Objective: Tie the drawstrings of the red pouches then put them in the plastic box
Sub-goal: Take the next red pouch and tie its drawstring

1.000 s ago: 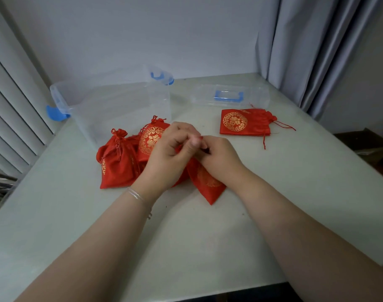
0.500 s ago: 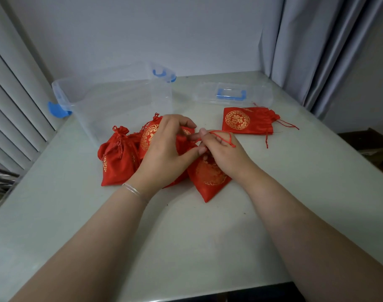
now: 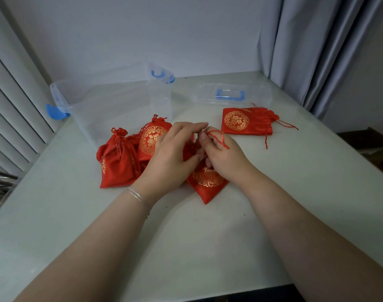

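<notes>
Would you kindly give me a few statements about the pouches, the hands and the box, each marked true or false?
1. The plastic box holds two pouches. False: no pouch is in it.
2. A red drawstring loops over the right hand. True.
3. The lid is on the box. False: it lies apart on the table.
4. One flat pouch lies apart, near the lid. True.
5. The left hand wears a bracelet. True.

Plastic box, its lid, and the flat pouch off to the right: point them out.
plastic box (image 3: 121,99): head view, front wall.
lid (image 3: 257,92): head view, clear top right of handle.
flat pouch (image 3: 236,120): head view, gold emblem.
</notes>
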`<state>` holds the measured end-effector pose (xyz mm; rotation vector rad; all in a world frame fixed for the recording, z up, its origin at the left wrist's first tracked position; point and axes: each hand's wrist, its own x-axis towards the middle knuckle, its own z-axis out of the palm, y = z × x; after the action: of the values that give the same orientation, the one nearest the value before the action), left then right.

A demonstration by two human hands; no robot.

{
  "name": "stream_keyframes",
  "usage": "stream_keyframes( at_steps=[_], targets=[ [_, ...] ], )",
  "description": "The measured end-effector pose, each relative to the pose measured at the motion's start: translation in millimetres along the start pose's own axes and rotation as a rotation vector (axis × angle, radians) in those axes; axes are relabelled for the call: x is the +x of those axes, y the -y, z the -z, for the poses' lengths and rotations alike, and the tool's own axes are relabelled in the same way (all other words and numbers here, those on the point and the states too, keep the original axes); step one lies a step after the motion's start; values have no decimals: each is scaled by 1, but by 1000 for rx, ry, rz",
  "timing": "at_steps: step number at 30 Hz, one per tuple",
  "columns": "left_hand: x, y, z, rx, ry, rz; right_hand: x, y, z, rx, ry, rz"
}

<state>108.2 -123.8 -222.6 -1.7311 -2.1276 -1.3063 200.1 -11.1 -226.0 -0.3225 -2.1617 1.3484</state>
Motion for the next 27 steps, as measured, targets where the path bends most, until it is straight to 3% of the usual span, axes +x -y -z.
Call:
stream_keyframes(
  at_steps=[5,13,21,23,27],
  targets=[
    [0,3,5,145,28,-53,-1,2,1,17,11,52],
    [1,5,8,101,144,-13,0,-3,-1,38,9,30],
    [0,4,7,190,142,28,2,0,-1,123,-50,-97],
    [-1,4,4,204,118,27,2,2,-1,223,-81,-147],
    [-2,5,-4,299,142,-6,3,5,2,702,-124,-343]
  ],
)
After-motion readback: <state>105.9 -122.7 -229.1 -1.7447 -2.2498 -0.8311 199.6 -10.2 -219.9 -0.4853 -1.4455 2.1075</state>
